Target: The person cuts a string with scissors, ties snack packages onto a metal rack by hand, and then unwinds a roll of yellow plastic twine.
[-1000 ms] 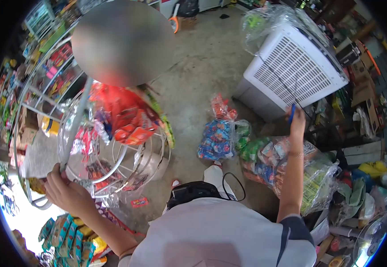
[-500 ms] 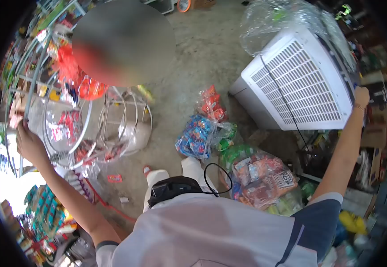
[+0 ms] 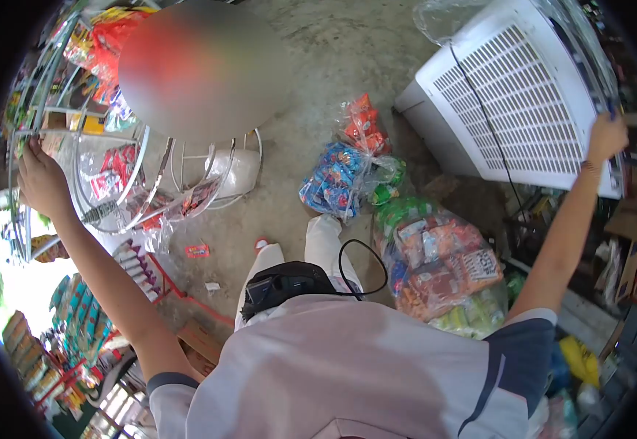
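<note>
My left hand (image 3: 44, 179) is raised at the far left, its fingers closed round a tube of a grey metal rack (image 3: 39, 110). At the upper right, my right hand (image 3: 608, 137) is a closed fist against the side edge of a large white appliance with a slatted grille, like an air cooler (image 3: 516, 95). Something small and blue (image 3: 612, 114) shows just above that fist; what the fingers hold is hidden. A black cord (image 3: 485, 110) hangs across the grille. Both arms are spread wide apart.
Bags of blue packets (image 3: 333, 179), red packets (image 3: 366, 124) and a big clear bag of snacks (image 3: 446, 263) lie on the concrete floor. Round white wire frames (image 3: 220, 157) stand left of centre. A blurred patch hides the upper left. Cardboard boxes (image 3: 630, 212) stand at right.
The view has tilted, so the floor bags, appliance and my feet sit higher in it. My left hand stays at the rack and my right hand at the appliance's edge.
</note>
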The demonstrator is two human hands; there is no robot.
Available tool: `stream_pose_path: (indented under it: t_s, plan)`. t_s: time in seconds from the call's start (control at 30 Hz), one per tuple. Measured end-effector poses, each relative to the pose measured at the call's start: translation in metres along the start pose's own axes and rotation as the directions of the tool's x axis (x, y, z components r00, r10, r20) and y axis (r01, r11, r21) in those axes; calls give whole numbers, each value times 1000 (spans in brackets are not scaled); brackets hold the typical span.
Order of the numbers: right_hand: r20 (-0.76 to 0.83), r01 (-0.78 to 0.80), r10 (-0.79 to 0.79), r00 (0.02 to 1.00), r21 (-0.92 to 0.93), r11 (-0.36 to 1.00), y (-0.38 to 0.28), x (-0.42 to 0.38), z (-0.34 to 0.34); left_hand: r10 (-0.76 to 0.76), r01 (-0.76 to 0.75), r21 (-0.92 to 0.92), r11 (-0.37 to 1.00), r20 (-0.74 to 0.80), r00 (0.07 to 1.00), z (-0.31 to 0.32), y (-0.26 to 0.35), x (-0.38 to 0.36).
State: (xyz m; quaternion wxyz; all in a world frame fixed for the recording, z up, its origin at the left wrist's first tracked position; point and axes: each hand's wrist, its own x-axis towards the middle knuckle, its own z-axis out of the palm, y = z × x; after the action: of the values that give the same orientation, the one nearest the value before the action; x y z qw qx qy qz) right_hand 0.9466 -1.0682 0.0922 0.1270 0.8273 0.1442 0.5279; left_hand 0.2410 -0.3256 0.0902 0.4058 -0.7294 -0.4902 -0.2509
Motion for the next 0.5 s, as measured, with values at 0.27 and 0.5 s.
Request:
stream_pose_path:
  t_s: [0.27,0.5]
  plan:
    - [553,-343,-182,813,707,618,-136,-277,-351,250,-278,-70,958,-265,931,35,3,19]
    - [820,-811,431,377,68,580,-48,-444,-653,35,-247,-505,827,-392,919,10,61,-8]
